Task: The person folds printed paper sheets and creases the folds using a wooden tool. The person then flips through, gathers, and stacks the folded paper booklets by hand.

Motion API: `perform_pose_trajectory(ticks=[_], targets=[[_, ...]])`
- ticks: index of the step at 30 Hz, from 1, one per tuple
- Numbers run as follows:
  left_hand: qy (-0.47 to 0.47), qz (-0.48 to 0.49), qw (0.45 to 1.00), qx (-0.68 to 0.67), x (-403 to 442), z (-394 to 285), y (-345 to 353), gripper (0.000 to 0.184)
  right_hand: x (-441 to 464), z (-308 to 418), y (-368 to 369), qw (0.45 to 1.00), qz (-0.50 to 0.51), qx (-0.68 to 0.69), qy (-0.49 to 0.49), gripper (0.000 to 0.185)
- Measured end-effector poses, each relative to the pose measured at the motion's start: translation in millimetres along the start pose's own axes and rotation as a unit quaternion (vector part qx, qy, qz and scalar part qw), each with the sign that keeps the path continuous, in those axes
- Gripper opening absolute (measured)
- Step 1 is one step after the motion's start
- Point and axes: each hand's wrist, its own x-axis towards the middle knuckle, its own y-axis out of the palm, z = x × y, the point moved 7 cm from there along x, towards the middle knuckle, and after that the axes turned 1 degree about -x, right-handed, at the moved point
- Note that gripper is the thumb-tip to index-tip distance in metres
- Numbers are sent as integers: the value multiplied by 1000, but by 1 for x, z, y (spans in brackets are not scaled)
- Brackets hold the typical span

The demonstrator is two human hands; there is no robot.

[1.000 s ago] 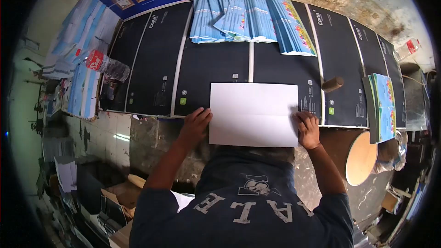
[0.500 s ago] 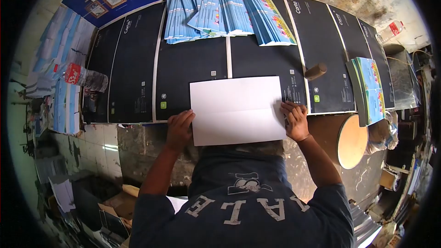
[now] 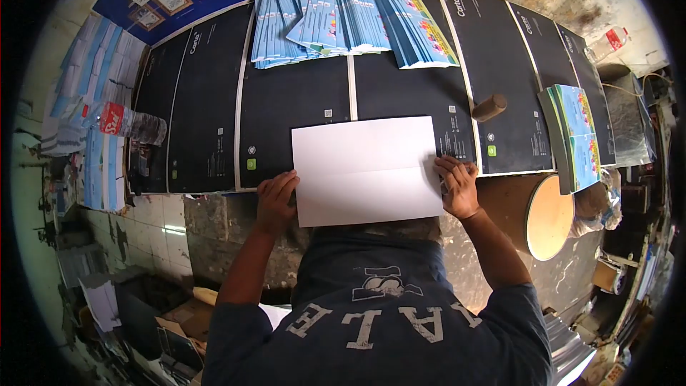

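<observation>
A blank white sheet of paper [image 3: 368,196] with a faint crease across its middle lies over the table's front edge, its near part reaching towards my body. Whether it is one sheet or several, I cannot tell. At its left edge my left hand [image 3: 277,200] grips the paper, fingers bent together. My right hand [image 3: 459,189] has its fingers closed at the opposite edge, the thumb side partly hidden by the paper. Beyond the right hand, a short brown wooden tool [image 3: 489,108] rests on the black table covering [image 3: 300,96].
Fanned blue booklets [image 3: 325,18] lie along the back. Another booklet stack [image 3: 575,136] sits at the right edge, above a round wooden drum-like stool [image 3: 547,218]. On the left are a plastic bottle [image 3: 132,123] and piled printed sheets [image 3: 103,64].
The view has shifted very slightly. Both hands stay at the paper's two sides, and the paper keeps nearly the same place.
</observation>
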Motion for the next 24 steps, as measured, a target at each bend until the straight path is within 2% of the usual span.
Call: perform_pose_trajectory(ticks=[1,2,5,8,13,17,19,21,22,23,24], targets=[[0,-2,1000,0,0,0,0,53,-1,-1,2,1000,2,-7,-7,49],[0,-5,1000,1,0,0,-1,53,-3,-2,3,1000,1,-6,-7,49],[1,-7,1000,-16,2,-3,-4,55,-1,-3,-1,1000,6,13,-5,41],[-41,59,997,-32,5,2,1,55,-6,-8,12,1000,15,4,6,32],[-26,-6,998,-53,4,5,-4,43,3,-6,5,1000,-13,27,10,36],[-45,-39,995,-83,12,16,7,33,15,-18,-1,993,32,106,29,35],[-45,-33,997,-58,19,26,7,33,32,-14,-14,986,64,134,79,33],[-160,-1,984,-80,29,32,1,32,46,-21,-17,980,81,119,139,47],[-196,33,978,-60,39,34,0,38,55,-26,-20,939,125,156,278,62],[-232,69,970,-40,50,35,-2,45,62,-27,-16,899,173,218,337,70],[-279,125,952,-32,65,31,-7,61,69,-30,-12,888,227,187,354,73]])
